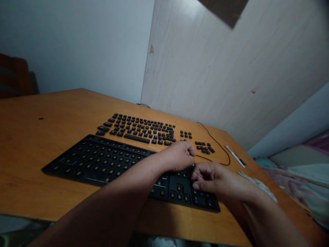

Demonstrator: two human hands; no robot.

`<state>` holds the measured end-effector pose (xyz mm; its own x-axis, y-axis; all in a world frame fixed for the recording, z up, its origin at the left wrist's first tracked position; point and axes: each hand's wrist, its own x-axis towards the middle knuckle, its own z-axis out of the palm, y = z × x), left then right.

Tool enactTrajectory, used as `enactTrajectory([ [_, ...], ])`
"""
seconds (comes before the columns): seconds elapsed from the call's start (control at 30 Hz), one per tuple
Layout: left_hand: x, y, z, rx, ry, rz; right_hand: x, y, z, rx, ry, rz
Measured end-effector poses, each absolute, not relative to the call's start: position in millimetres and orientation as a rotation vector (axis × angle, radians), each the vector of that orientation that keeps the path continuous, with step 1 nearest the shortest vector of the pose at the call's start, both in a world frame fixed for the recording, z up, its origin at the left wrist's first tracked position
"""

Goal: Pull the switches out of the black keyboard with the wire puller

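Observation:
A black keyboard base lies on the table, most of its key sockets bare with yellowish centres. Across its right part reaches my left hand, fingers curled down near the top edge; whatever they pinch is hidden. My right hand rests over the number pad, its thumb and fingers drawn together. What lies between those fingertips cannot be made out. A few black keycaps sit on the number pad's lower part. Behind the base, loose keycaps lie in keyboard-like rows, with a smaller number-pad group to the right.
A black cable curves along the right side of the wooden table. Further right lie a white marker-like stick and a pale bundle of cord or cloth. A wooden chair stands at far left; bedding is beyond the right edge.

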<state>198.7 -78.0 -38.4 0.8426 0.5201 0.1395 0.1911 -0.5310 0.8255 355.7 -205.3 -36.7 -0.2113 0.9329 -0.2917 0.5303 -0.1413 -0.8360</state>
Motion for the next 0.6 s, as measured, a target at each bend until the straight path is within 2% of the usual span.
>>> enactTrajectory([
  [0.27, 185.6, -85.2, -26.4, 2.244, 0.488, 0.113, 356.6, -202.6, -38.3, -1.639, -1.681, 1.328],
  [0.6, 182.6, -86.2, -23.1, 2.380, 0.440, -0.028, 354.4, -202.5, -31.0, -1.637, -1.737, 1.276],
])
